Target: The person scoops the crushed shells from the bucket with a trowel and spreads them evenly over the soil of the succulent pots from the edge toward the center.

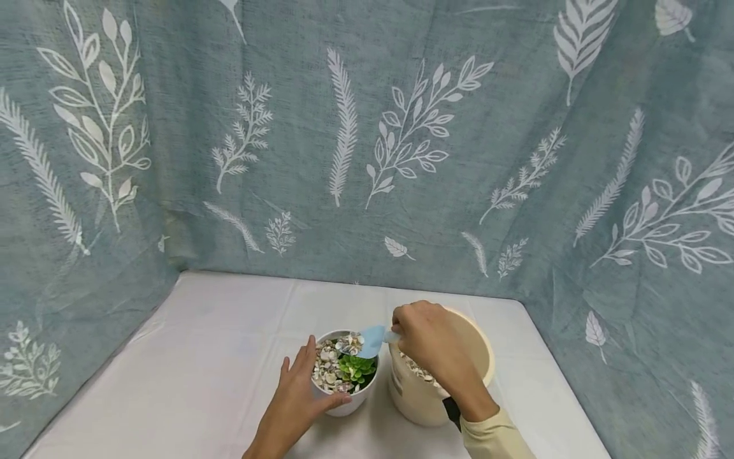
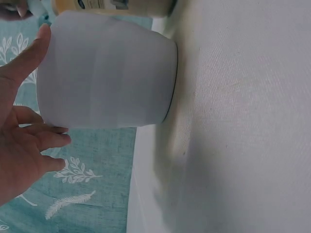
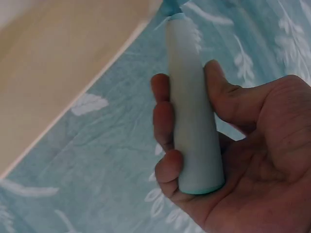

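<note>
A light blue hand trowel (image 1: 374, 341) with a pale cylindrical handle (image 3: 195, 107) is held in my right hand (image 1: 427, 335), fingers wrapped round the handle. Its blade carries mixed pale pebbles (image 1: 350, 343) above a white flowerpot (image 1: 344, 408). Inside the pot are a green succulent (image 1: 357, 370) and more pebbles, mostly on the left side. My left hand (image 1: 298, 392) holds the pot near its rim, thumb on one side and fingers on the other. From the left wrist view, the pot (image 2: 107, 73) appears sideways, its contents hidden.
A larger cream bucket (image 1: 418, 408) stands right of the pot, with pebbles (image 1: 418, 368) inside; my right forearm crosses over it. Both containers rest on a white-covered table (image 1: 223, 338). A blue-green leaf-patterned curtain (image 1: 298, 172) encloses the back and sides.
</note>
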A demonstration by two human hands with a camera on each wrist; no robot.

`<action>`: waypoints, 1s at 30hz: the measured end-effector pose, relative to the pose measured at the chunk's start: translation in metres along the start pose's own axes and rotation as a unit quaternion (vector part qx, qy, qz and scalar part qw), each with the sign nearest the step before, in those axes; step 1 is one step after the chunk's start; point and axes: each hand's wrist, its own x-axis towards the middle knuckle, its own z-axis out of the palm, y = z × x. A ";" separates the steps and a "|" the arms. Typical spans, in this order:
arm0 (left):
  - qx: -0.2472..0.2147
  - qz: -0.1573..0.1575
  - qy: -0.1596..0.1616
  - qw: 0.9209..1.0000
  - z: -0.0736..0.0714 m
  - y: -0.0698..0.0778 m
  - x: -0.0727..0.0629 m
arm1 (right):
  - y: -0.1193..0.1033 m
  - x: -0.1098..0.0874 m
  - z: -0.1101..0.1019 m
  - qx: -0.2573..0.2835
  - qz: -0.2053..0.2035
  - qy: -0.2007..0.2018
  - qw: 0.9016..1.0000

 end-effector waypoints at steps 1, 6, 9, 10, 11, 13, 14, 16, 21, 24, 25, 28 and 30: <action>0.001 -0.003 0.001 1.000 0.001 0.001 0.000 | -0.002 0.003 0.001 -0.008 -0.005 -0.005 1.000; 0.003 -0.004 0.001 1.000 0.005 0.007 -0.001 | -0.007 0.010 -0.003 -0.090 -0.022 0.003 0.996; 0.007 0.005 0.004 1.000 0.004 0.008 0.000 | -0.009 0.010 -0.010 -0.147 -0.035 0.023 0.988; 0.009 0.008 0.007 1.000 0.004 0.008 0.000 | -0.010 0.010 -0.012 -0.162 -0.039 0.032 0.986; 0.009 0.011 0.009 1.000 0.004 0.008 0.000 | -0.011 0.009 -0.014 -0.177 -0.043 0.039 0.983; 0.008 0.016 0.014 1.000 0.004 0.008 0.001 | -0.011 0.005 -0.018 -0.202 -0.051 0.057 0.976; 0.005 0.017 0.015 1.000 0.005 0.008 0.001 | -0.010 0.003 -0.020 -0.211 -0.052 0.065 0.974; 0.000 0.018 0.016 1.000 0.006 0.009 0.001 | -0.005 -0.006 -0.024 -0.221 -0.055 0.085 0.970; -0.001 0.012 0.015 1.000 0.006 0.009 0.000 | 0.022 -0.035 -0.040 -0.176 -0.012 0.134 0.975; 0.004 0.007 0.016 1.000 0.002 0.007 0.001 | 0.044 -0.050 -0.049 -0.136 0.035 0.138 0.980; 0.006 0.005 0.015 1.000 0.000 0.006 0.001 | 0.052 -0.053 -0.049 -0.129 0.048 0.133 0.982; 0.015 -0.003 0.012 1.000 -0.007 0.003 0.001 | 0.070 -0.055 -0.032 -0.125 0.064 0.094 0.986; 0.019 -0.010 0.007 1.000 -0.010 0.000 -0.001 | 0.076 -0.053 -0.011 -0.111 0.062 0.054 0.990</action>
